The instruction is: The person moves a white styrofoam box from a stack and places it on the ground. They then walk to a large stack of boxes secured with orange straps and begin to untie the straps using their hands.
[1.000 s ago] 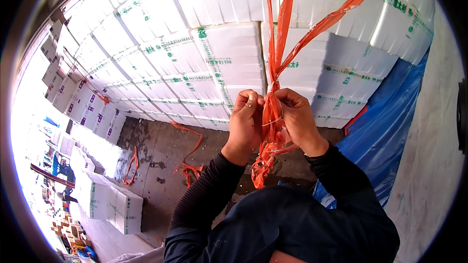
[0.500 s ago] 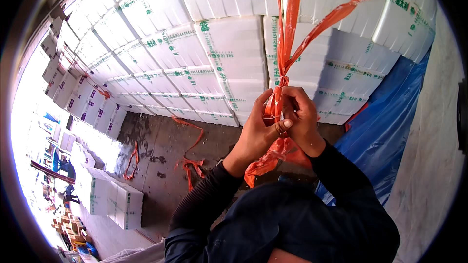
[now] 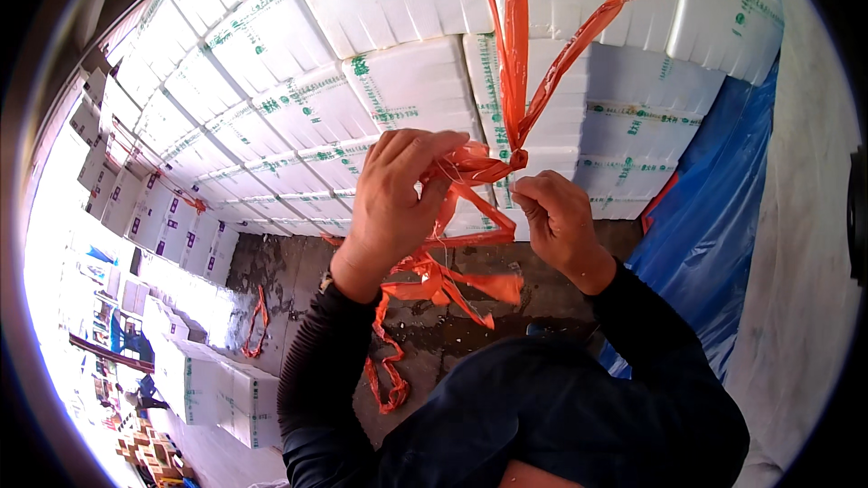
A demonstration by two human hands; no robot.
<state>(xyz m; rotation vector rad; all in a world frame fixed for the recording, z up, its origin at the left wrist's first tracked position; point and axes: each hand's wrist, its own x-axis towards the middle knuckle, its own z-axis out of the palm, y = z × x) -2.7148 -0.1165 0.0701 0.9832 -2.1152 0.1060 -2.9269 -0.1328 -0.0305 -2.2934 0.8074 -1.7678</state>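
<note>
Orange-red plastic strips (image 3: pixel 515 45) run down from above in front of the stacked boxes and meet in a tight knot (image 3: pixel 518 159). My left hand (image 3: pixel 391 199) is closed on the crumpled strip just left of this knot, with thin pale threads showing by its fingers. Loose strip ends (image 3: pixel 443 280) dangle below it. To the right of and slightly under the knot, my right hand (image 3: pixel 562 226) has thumb and fingers pinched together. Whatever lies in that pinch, if anything, is too small to make out.
White boxes with green print (image 3: pixel 398 9) form a tall wall ahead. Blue plastic sheeting (image 3: pixel 705 226) hangs at the right. More strip scraps (image 3: pixel 389 380) lie on the wet floor (image 3: pixel 298 280). White boxes (image 3: pixel 221 389) stand lower left.
My hands have moved apart. The left one has drawn the gathered strip leftward from the knot, and the right one has come off the bundle. The loose ends now hang farther left.
</note>
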